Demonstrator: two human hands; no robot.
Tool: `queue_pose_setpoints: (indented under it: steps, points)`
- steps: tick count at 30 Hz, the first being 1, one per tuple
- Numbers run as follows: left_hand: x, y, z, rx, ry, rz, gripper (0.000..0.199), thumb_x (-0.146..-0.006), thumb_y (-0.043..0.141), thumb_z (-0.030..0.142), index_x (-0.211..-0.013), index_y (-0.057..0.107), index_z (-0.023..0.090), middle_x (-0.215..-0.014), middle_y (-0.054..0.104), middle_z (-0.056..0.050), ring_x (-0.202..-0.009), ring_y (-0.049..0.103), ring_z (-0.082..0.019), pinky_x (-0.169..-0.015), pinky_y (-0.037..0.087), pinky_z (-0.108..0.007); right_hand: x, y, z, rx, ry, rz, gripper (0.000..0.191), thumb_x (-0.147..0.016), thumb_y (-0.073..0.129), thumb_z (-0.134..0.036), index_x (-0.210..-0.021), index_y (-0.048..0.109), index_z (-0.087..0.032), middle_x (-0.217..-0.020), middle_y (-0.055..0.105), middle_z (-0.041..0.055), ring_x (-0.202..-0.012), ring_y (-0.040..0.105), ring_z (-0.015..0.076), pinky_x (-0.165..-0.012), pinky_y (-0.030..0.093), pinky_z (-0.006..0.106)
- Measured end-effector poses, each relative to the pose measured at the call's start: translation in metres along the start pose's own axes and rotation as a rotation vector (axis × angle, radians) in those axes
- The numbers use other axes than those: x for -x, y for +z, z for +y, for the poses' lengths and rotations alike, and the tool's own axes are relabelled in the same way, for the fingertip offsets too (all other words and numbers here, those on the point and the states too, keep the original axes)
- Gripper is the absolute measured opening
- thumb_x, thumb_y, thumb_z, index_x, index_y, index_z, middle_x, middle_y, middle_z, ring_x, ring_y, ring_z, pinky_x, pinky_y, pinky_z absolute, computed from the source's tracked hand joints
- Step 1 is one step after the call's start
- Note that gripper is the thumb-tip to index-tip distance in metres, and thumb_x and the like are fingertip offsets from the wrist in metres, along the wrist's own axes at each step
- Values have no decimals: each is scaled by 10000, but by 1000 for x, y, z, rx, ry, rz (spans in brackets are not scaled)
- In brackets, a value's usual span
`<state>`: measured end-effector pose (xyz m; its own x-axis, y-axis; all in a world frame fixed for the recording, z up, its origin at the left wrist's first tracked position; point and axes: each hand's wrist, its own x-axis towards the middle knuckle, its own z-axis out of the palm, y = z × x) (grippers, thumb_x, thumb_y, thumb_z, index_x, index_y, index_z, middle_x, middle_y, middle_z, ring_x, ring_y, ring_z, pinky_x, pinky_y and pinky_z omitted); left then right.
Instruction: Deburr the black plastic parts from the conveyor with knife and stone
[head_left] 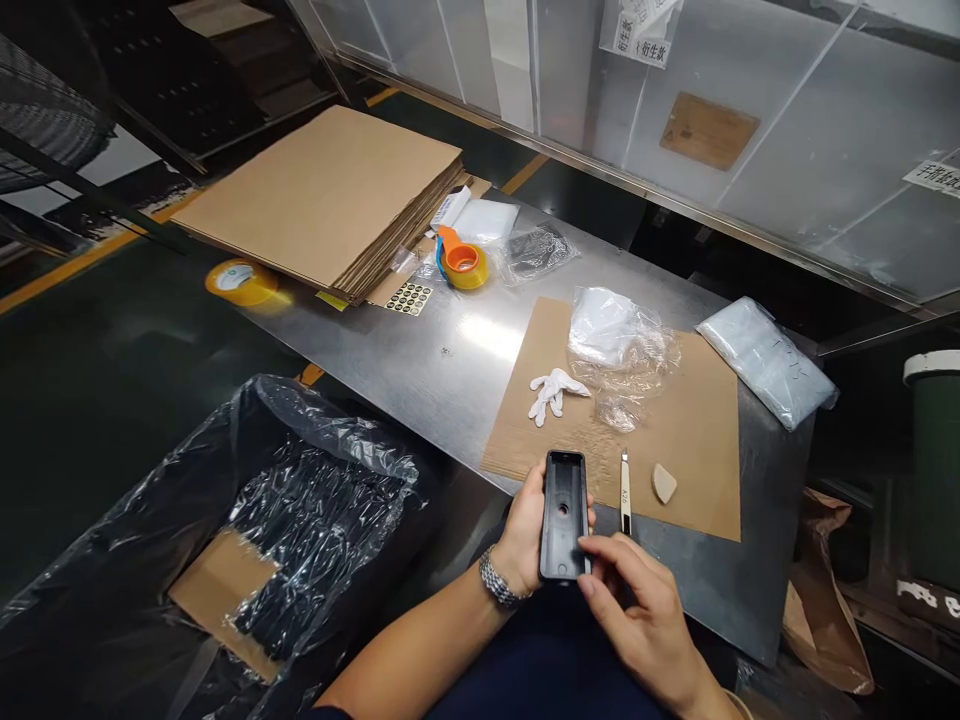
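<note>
My left hand (529, 535) wraps around a long, shallow black plastic case (564, 515), its hollow side facing up and a small round hole near its middle. At the case's lower right edge, the thumb and index finger of my right hand (637, 600) are bent together against the rim. The other fingers of that hand curl inward. Just beyond it lie tweezers (625, 490) marked A26 and a beige wedge-shaped piece (664, 484), both on a cardboard sheet (697, 430). A crumpled white glove (555, 393) and a clear plastic bag (619, 345) rest farther up the sheet.
A flat cardboard stack (322, 190) covers the table's far left, near a tape dispenser (463, 265), a tape roll (241, 283) and a sticker sheet (409, 298). To the right is a wrapped packet (769, 360). A black-lined bin (300, 520) holds many wrapped black pieces.
</note>
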<state>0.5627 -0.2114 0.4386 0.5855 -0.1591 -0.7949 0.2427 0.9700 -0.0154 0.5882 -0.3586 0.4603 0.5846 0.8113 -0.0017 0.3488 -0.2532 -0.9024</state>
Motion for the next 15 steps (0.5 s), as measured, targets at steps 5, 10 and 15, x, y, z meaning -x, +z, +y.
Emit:
queue_pose_setpoints:
  steps: [5,10,15]
  points:
    - [-2,0,-1,10,92,54,456,-838,331,477,-678,557,115,-561,609,-67,-454,564,-157,-417,426,-239,-6,5,-2,166,-12,-6,182,-821,559,-224,-993,545,-166,-666,522,4,-586,503,126,-529,403,241]
    - [-2,-1,3,9,115,92,461,-841,322,484,-682,554,118,-560,605,-59,-452,561,-154,-424,436,-247,-15,-1,-4,123,51,-86,113,-832,523,-214,-926,571,-173,-667,531,1,-577,502,116,-525,393,226]
    - [-3,-2,9,13,87,66,485,-839,322,498,-653,549,111,-560,598,-59,-447,552,-151,-430,447,-262,-16,-9,4,-37,103,-152,180,-866,453,-182,-986,583,-218,-819,603,19,-728,562,127,-659,429,226]
